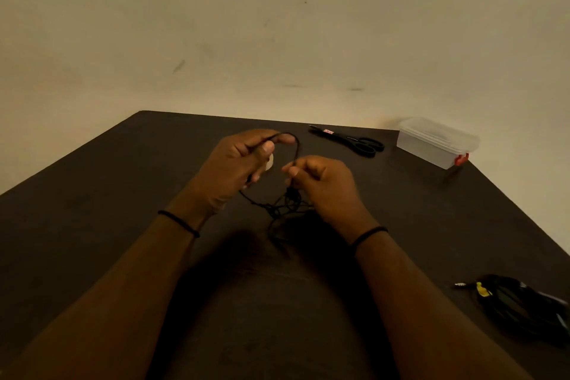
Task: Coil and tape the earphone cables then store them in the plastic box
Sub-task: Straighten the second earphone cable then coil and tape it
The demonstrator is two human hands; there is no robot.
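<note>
Your left hand (234,166) is raised above the middle of the tabletop (92,194), fingers curled, pinching one end of the black earphone cable (285,207) between thumb and forefinger. Something pale also sits tucked against that palm; what it is cannot be told. Your right hand (320,185) is just beside it, fingers curled too, pinching the same cable a little further along. Between the two hands the cable arches up in a short loop. Below your right hand the rest of it hangs down in a loose tangle that reaches the tabletop between your wrists.

The scissors (348,140) lie flat near the far edge, blades closed, well apart from both hands. The plastic box (435,142) stands at the far right corner with its lid on and a red clip at its near end. A second bundle of cables (521,305) lies at the right edge, close to you, untouched, with a yellow tag and a plug sticking out.
</note>
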